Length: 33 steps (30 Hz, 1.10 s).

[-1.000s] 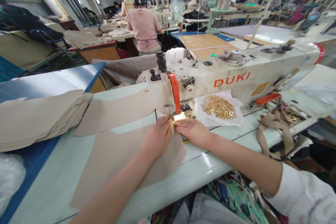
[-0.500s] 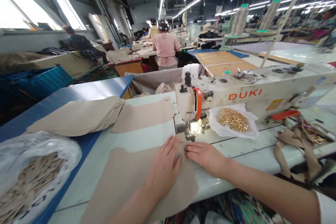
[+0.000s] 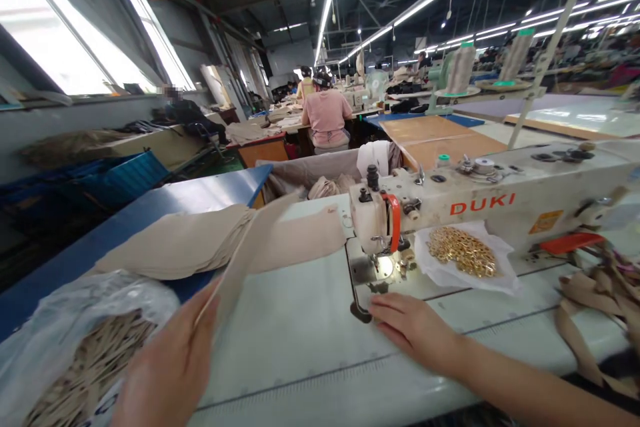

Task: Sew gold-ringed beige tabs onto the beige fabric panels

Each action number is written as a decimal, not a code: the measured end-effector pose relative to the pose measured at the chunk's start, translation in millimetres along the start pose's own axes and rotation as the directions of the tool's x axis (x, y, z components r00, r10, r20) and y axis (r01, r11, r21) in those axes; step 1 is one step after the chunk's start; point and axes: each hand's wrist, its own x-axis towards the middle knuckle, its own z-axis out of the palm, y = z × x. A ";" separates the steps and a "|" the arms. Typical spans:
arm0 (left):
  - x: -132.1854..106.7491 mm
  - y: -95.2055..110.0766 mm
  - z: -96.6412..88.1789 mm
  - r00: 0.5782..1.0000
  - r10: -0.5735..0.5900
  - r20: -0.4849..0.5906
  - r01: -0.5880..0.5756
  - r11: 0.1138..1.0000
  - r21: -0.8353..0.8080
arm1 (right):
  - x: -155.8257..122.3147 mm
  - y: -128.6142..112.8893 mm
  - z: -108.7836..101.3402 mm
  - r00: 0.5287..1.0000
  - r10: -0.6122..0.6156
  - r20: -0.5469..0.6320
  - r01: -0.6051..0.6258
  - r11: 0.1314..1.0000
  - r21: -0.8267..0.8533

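My left hand (image 3: 173, 353) grips a beige fabric panel (image 3: 240, 260), raised on edge and slightly blurred, between thumb and fingers. On the pale machine bed, just in front of the needle plate (image 3: 361, 270), my right hand (image 3: 407, 327) lies with its fingers stretched out and nothing visible in them. The DUKI sewing machine (image 3: 373, 220) has its lamp lit over the needle area. Behind the lifted panel, another beige panel (image 3: 305, 237) lies flat on the bed. A stack of beige panels (image 3: 170, 243) rests to the left.
Gold metal hardware (image 3: 463, 250) is heaped on white paper beside the needle. A plastic bag (image 3: 90, 360) of narrow beige strips stands at lower left. Beige straps (image 3: 590, 313) hang at right. Beyond the bed, a person in pink (image 3: 327, 113) sits with their back to me.
My left hand has lifted the fabric panel off the bed and carried it left. My right hand stays near the needle plate, now on the bare bed. The view has shifted slightly.
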 end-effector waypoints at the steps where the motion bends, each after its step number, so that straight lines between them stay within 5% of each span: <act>1: 25.5 5.7 -0.7 1.000 0.015 0.005 -0.015 1.000 0.000 | -0.1 0.0 0.4 1.000 0.008 0.006 -0.008 1.000 0.000; 3: 70.8 21.4 12.0 0.991 0.122 0.053 -0.121 0.992 -0.022 | -0.1 0.0 1.5 1.000 0.026 0.005 -0.026 1.000 -0.002; 6: 109.9 43.6 60.2 0.948 0.138 0.286 -0.139 0.990 -0.015 | -0.1 0.4 3.4 0.999 0.038 -0.013 -0.038 0.999 -0.016; 10: 106.7 52.7 129.7 0.879 0.029 0.475 -0.056 0.998 0.042 | -0.8 2.5 6.5 0.999 0.040 -0.018 -0.042 0.997 -0.070; 14: 85.6 48.1 156.5 0.865 -0.029 0.501 -0.006 0.998 0.067 | -2.4 5.6 8.8 1.000 -0.017 -0.013 0.015 0.991 -0.137; 20: 83.0 36.4 137.7 0.866 -0.042 0.498 -0.007 0.995 0.095 | -3.9 10.2 8.5 0.995 -0.090 -0.039 0.082 0.984 -0.160; 25: 106.2 -17.6 90.2 0.927 -0.210 0.309 0.128 0.955 0.267 | -5.2 12.1 9.5 0.995 -0.100 -0.029 0.093 0.980 -0.174; 29: 117.2 -76.0 54.9 0.882 -0.393 0.261 0.280 0.881 0.381 | -4.4 12.6 10.8 0.996 -0.086 -0.012 0.083 0.980 -0.182; 33: 115.2 -99.3 45.0 0.843 -0.412 0.346 0.267 0.878 0.397 | -3.5 10.8 9.4 0.998 -0.059 0.016 0.061 0.984 -0.168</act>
